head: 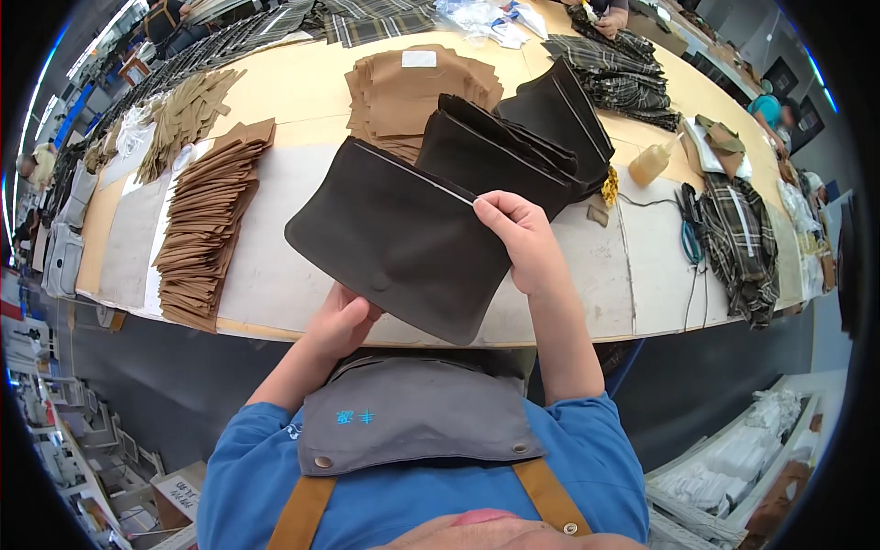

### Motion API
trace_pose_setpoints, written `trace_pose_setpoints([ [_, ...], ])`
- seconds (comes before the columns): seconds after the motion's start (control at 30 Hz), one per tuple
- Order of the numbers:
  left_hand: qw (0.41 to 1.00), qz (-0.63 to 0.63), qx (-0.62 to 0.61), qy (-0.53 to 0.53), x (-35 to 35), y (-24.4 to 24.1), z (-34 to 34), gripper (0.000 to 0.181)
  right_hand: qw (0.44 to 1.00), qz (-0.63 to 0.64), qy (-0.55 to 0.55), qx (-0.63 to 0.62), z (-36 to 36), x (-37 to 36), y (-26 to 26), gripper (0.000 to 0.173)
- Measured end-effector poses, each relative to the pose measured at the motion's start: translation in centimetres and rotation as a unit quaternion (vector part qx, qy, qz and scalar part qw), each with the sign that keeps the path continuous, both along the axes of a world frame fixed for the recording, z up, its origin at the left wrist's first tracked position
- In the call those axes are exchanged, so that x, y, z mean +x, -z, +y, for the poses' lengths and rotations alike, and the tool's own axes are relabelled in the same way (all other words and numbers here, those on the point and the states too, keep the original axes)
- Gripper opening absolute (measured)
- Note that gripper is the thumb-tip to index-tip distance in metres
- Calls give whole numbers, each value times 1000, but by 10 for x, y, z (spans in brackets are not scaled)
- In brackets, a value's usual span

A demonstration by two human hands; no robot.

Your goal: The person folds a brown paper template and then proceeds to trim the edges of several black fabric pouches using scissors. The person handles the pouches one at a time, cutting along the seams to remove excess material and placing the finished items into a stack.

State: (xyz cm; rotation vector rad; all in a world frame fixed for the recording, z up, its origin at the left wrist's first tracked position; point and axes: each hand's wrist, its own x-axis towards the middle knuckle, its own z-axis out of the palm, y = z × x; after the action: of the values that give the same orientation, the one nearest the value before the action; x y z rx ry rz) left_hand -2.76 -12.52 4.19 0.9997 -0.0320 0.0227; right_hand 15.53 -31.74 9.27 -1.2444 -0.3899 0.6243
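A black fabric panel with rounded lower corners is tilted up over the table's front edge, a pale strip along its upper edge. My right hand pinches its upper right corner between thumb and fingers. At the lower left edge, my left hand grips the panel, most of its fingers hidden beneath. Just behind lies a stack of similar black panels, partly covered by the held one. A second black stack sits behind that, to the right.
Brown fabric pieces stand in a row at left. Tan panels are piled at the back. To the right are a glue bottle, blue-handled snips and plaid fabric. Another person's hand is at the far side.
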Motion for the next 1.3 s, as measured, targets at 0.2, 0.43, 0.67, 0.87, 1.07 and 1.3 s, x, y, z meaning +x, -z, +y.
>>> trace_pose_setpoints([
  [0.2, 982, 156, -90, -57, -10, -37, -20, 48, 999, 46, -14, 3, -2, -15, 7, 18],
  [0.43, 970, 206, -111, -71, -1, -42, -25, 40, 996, -56, 57, -29, -45, -18, 18, 16],
  [0.67, 960, 230, -1, -162, 7, -46, -39, 43, 884, -136, 425, -135, -186, 60, 47, 18],
  [0.87, 952, 282, -21, -115, 17, -44, -33, 38, 534, -438, 458, -560, -383, 193, 124, 24],
  [1.07, 933, 348, -69, -55, 12, -56, -28, 35, 477, -330, 306, -755, -492, 259, 143, 42],
  [1.3, 929, 365, -15, -54, -4, -58, -39, 42, 460, -294, 237, -804, -422, 252, 129, 41],
])
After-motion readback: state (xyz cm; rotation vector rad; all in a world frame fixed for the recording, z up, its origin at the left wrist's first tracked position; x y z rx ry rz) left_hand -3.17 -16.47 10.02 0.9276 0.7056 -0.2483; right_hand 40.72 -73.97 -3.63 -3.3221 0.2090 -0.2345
